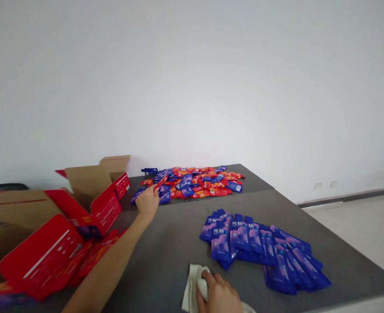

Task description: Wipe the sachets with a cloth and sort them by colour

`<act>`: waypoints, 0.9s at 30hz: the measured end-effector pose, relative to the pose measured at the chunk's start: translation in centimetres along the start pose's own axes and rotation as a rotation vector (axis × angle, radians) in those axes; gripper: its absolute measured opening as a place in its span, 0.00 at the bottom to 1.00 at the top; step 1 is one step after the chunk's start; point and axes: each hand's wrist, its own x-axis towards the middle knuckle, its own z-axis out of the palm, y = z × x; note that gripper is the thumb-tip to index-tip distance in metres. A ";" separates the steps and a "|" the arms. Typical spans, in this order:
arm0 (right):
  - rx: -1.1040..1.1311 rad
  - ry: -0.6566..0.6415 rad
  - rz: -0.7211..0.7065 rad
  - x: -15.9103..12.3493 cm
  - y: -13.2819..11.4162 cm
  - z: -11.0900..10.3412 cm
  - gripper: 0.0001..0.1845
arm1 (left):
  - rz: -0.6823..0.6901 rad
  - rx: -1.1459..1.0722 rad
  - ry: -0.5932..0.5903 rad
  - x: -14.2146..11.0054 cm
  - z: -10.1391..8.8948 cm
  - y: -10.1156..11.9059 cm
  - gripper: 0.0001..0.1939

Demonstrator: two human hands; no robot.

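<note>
My left hand [148,201] reaches far out over the table, fingers closed on a slim red packet [161,181] seen nearly edge-on. Just beyond it lies a loose heap of red and blue packets [195,182]. Near the front of the table, my right hand [220,294] is closed on a whitish cloth [190,284], partly bunched under the fingers and cut off by the bottom edge. To the right of that hand, blue packets [239,234] lie overlapping in a spread pile, with more blue packets [292,263] fanned out beside them.
Open red cardboard boxes [107,208] with brown inner flaps stand along the left side. Red packets [90,258] lie between the nearest box [45,252] and my left forearm. The dark table [175,226] reaches a white wall; its right edge drops to a pale floor.
</note>
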 end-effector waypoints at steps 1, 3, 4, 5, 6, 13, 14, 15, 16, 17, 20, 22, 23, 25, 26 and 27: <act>0.019 0.012 -0.017 -0.2 0.0 -0.6 0.17 | 0.017 -0.034 0.029 -1.8 -1.6 -0.4 0.22; 0.058 0.034 -0.036 -0.6 0.0 -1.5 0.16 | 0.067 -0.095 0.059 -6.1 -4.3 -1.4 0.22; 0.080 0.041 -0.037 -0.8 0.0 -1.9 0.15 | 0.102 -0.117 0.057 -8.4 -5.3 -2.0 0.21; 0.105 0.047 -0.036 -0.9 -0.2 -2.3 0.15 | 0.143 -0.132 0.045 -10.7 -6.2 -2.7 0.20; 0.132 0.056 -0.037 -1.1 -0.3 -2.8 0.16 | 0.180 -0.140 0.028 -13.0 -6.8 -3.4 0.19; 0.372 0.266 -0.243 -1.9 -4.2 -6.4 0.19 | 0.470 -0.203 -0.231 -24.1 -7.8 -8.8 0.15; 0.382 0.270 -0.284 -1.8 -5.0 -6.3 0.19 | 0.534 -0.225 -0.279 -25.0 -8.1 -9.2 0.15; 0.382 0.267 -0.326 -1.7 -5.8 -6.0 0.18 | 0.591 -0.243 -0.319 -25.7 -8.5 -9.6 0.18; 0.374 0.259 -0.378 -1.6 -6.7 -5.4 0.17 | 0.635 -0.256 -0.350 -26.3 -8.9 -9.8 0.22; 0.362 0.249 -0.442 -1.5 -7.5 -4.6 0.17 | 0.665 -0.264 -0.379 -26.8 -9.3 -10.0 0.26; 0.308 0.191 -0.685 -1.5 -9.8 -1.9 0.14 | 0.645 -0.267 -0.467 -27.8 -10.3 -10.2 0.28; 0.250 0.144 -0.791 -1.5 -11.1 -0.5 0.14 | 0.601 -0.263 -0.522 -27.8 -10.6 -10.4 0.27; 0.216 0.126 -0.809 -1.5 -11.5 0.0 0.15 | 0.588 -0.267 -0.542 -27.7 -10.7 -10.6 0.26; 0.147 0.107 -0.789 -1.3 -12.1 0.6 0.17 | 0.593 -0.290 -0.576 -27.1 -11.0 -11.2 0.23; 0.116 0.105 -0.762 -1.1 -12.3 0.8 0.18 | 0.610 -0.305 -0.594 -26.7 -11.1 -11.6 0.22; 0.088 0.104 -0.733 -0.9 -12.3 0.9 0.19 | 0.630 -0.317 -0.612 -26.2 -11.2 -12.0 0.22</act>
